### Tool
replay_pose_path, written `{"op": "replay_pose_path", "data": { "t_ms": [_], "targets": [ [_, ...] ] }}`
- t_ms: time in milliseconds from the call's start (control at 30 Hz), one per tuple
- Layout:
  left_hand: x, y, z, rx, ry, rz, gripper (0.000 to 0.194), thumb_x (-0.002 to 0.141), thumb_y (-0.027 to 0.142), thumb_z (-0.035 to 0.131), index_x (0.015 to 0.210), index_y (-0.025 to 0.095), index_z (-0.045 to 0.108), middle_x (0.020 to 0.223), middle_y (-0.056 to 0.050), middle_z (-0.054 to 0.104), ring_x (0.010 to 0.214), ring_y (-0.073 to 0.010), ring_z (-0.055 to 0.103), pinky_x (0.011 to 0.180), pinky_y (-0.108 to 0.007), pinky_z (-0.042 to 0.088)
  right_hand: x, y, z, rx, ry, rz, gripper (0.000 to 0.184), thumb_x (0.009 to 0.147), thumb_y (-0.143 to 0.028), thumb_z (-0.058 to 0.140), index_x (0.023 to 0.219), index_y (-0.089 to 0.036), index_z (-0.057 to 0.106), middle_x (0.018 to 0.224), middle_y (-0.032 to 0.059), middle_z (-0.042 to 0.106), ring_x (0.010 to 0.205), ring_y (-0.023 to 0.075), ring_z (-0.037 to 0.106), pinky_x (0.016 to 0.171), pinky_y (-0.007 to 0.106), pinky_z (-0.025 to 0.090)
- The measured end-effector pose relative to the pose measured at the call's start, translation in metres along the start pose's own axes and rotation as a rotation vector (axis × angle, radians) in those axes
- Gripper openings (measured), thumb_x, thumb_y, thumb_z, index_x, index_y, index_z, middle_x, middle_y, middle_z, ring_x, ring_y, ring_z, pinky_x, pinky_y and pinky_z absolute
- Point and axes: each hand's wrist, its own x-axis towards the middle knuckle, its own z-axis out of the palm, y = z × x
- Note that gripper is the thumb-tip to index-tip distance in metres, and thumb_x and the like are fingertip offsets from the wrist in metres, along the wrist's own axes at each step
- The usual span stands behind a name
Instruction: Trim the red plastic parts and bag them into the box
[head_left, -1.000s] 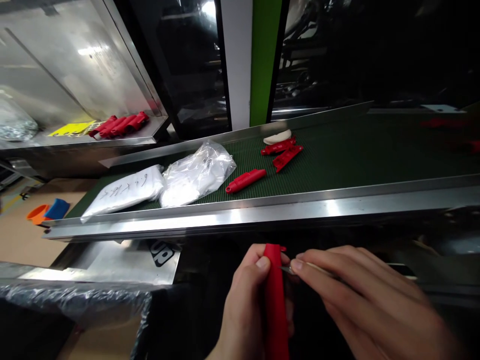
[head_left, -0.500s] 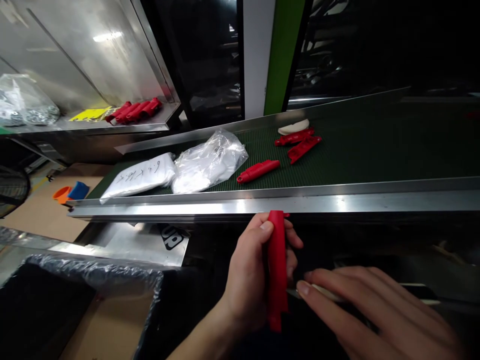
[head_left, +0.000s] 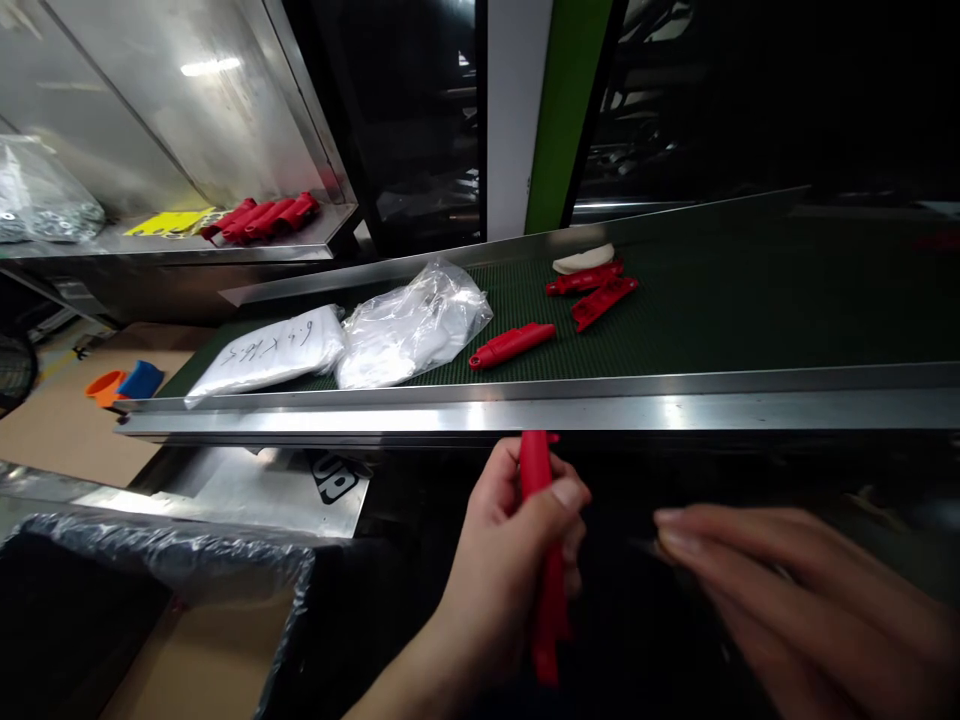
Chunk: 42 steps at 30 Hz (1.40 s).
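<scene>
While my left hand (head_left: 510,560) is closed round the red part (head_left: 541,560), held upright just below the near rail (head_left: 675,410) of the belt (head_left: 712,320), my right hand (head_left: 795,600) hangs just right of it, blurred; fingers look loosely curled, and I cannot tell whether they pinch anything. I would keep the part steady and turn its edge toward the right fingers for clean trimming.
</scene>
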Motion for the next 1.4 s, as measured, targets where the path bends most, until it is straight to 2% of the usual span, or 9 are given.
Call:
{"op": "replay_pose_path", "data": {
  "t_ms": [100, 233, 600, 700, 767, 833, 967, 1100, 1400],
  "targets": [
    [-0.01, -0.008, -0.002, 0.089, -0.042, -0.023, 0.027, 0.083, 0.034, 0.069, 0.093, 0.021, 0.047, 0.065, 0.006, 0.045, 0.048, -0.0047, 0.039, 0.043, -0.014, 0.034, 0.014, 0.003, -0.007, -0.034, -0.01, -0.02, 0.046, 0.087, -0.003, 0.055, 0.13, -0.015, 0.058, 0.122, 0.0108, 0.059, 0.113, 0.0214, 0.057, 0.088, 0.034, 0.049],
    [-0.019, -0.009, 0.001, 0.089, -0.082, -0.025, 0.031, 0.082, 0.036, 0.07, 0.089, 0.02, 0.045, 0.071, 0.005, 0.047, 0.048, -0.0033, 0.038, 0.043, -0.015, 0.034, 0.028, -0.006, -0.006, -0.081, -0.039, 0.024, 0.044, 0.088, 0.001, 0.053, 0.129, -0.014, 0.059, 0.12, 0.0109, 0.059, 0.114, 0.0204, 0.055, 0.091, 0.035, 0.045],
    [-0.022, -0.011, 0.001, 0.024, -0.139, -0.047, 0.033, 0.081, 0.039, 0.072, 0.09, 0.02, 0.046, 0.069, 0.005, 0.046, 0.046, -0.0031, 0.037, 0.042, -0.014, 0.033, 0.024, -0.006, -0.001, -0.096, -0.02, 0.006, 0.041, 0.088, 0.003, 0.051, 0.123, -0.013, 0.063, 0.116, 0.0111, 0.061, 0.109, 0.0211, 0.055, 0.089, 0.036, 0.044],
    [-0.029, -0.016, 0.004, -0.034, -0.216, -0.034, 0.033, 0.078, 0.033, 0.077, 0.083, 0.017, 0.048, 0.073, 0.001, 0.056, 0.051, -0.0036, 0.044, 0.047, -0.014, 0.036, 0.02, 0.004, 0.001, -0.115, 0.028, 0.102, 0.041, 0.089, -0.001, 0.053, 0.126, -0.018, 0.062, 0.118, 0.0075, 0.062, 0.107, 0.0197, 0.057, 0.092, 0.036, 0.044],
    [-0.031, -0.024, 0.005, -0.11, -0.31, 0.006, 0.03, 0.077, 0.026, 0.078, 0.078, 0.015, 0.05, 0.078, -0.004, 0.062, 0.062, -0.0064, 0.054, 0.057, -0.014, 0.042, 0.018, 0.008, 0.002, -0.068, 0.089, 0.231, 0.04, 0.09, -0.005, 0.055, 0.126, -0.022, 0.062, 0.119, 0.0043, 0.062, 0.107, 0.0169, 0.059, 0.093, 0.032, 0.046],
    [-0.029, -0.034, 0.006, -0.263, -0.397, 0.055, 0.025, 0.078, 0.02, 0.077, 0.079, 0.014, 0.052, 0.079, -0.005, 0.064, 0.064, -0.0069, 0.057, 0.059, -0.014, 0.044, 0.018, 0.007, 0.0, 0.015, 0.112, 0.276, 0.04, 0.09, -0.005, 0.054, 0.124, -0.022, 0.062, 0.121, 0.0031, 0.061, 0.107, 0.0145, 0.06, 0.091, 0.027, 0.049],
    [-0.014, -0.044, 0.001, -0.488, -0.536, 0.065, 0.012, 0.085, 0.018, 0.061, 0.092, 0.017, 0.052, 0.081, -0.003, 0.063, 0.045, -0.0013, 0.046, 0.044, -0.011, 0.039, 0.019, -0.008, -0.003, 0.106, 0.103, 0.137, 0.041, 0.086, 0.002, 0.052, 0.12, -0.015, 0.063, 0.12, 0.0083, 0.059, 0.111, 0.0182, 0.059, 0.086, 0.028, 0.052],
    [-0.009, -0.043, -0.003, -0.52, -0.535, 0.033, 0.008, 0.089, 0.021, 0.051, 0.096, 0.017, 0.052, 0.084, -0.006, 0.062, 0.048, -0.0041, 0.052, 0.046, -0.012, 0.043, 0.022, -0.016, -0.001, 0.107, 0.064, 0.105, 0.044, 0.084, 0.005, 0.051, 0.123, -0.013, 0.061, 0.12, 0.011, 0.057, 0.113, 0.0206, 0.056, 0.088, 0.033, 0.051],
    [-0.011, -0.048, 0.0, -0.572, -0.55, 0.015, 0.01, 0.089, 0.023, 0.048, 0.097, 0.018, 0.051, 0.082, -0.005, 0.061, 0.045, -0.004, 0.05, 0.043, -0.012, 0.041, 0.017, -0.014, 0.004, 0.055, 0.024, 0.076, 0.041, 0.085, 0.004, 0.051, 0.122, -0.011, 0.061, 0.12, 0.0104, 0.056, 0.113, 0.017, 0.054, 0.09, 0.03, 0.05]
  ]
}}
